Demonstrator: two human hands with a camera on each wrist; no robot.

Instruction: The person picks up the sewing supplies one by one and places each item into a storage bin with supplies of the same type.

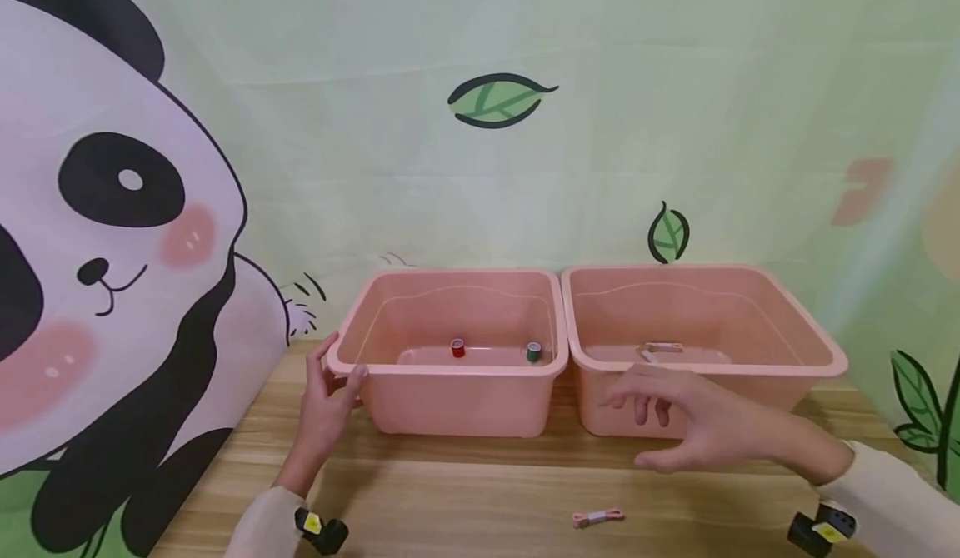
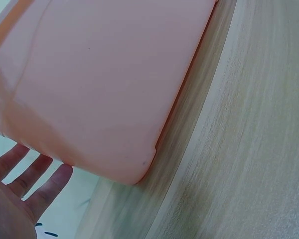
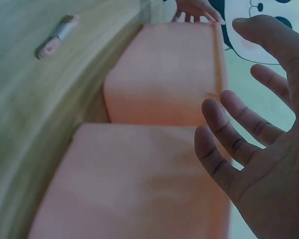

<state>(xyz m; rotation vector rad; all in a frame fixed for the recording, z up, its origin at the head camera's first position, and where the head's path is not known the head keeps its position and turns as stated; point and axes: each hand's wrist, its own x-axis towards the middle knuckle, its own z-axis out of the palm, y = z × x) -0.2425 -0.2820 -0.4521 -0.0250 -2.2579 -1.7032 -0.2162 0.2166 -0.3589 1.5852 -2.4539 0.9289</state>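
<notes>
My left hand (image 1: 326, 400) grips the front left corner of the left pink plastic bin (image 1: 461, 404), thumb at the rim and fingers along its outer side. In the left wrist view those fingertips (image 2: 62, 174) meet the bin's wall. Inside that bin sit a small red spool (image 1: 457, 348) and a small green spool (image 1: 533, 352). My right hand (image 1: 697, 416), fingers spread and slightly bent, hovers in front of the right pink bin (image 1: 772, 383) with nothing held. A bundled pink cord (image 1: 664, 347) lies in the right bin beside a pale bundle (image 1: 647, 356).
Another folded pink cord with a whitish band (image 1: 597, 517) lies on the wooden table (image 1: 465, 491), in front of the bins. The bins stand side by side against a printed cloth (image 1: 360, 141) showing a panda and leaves.
</notes>
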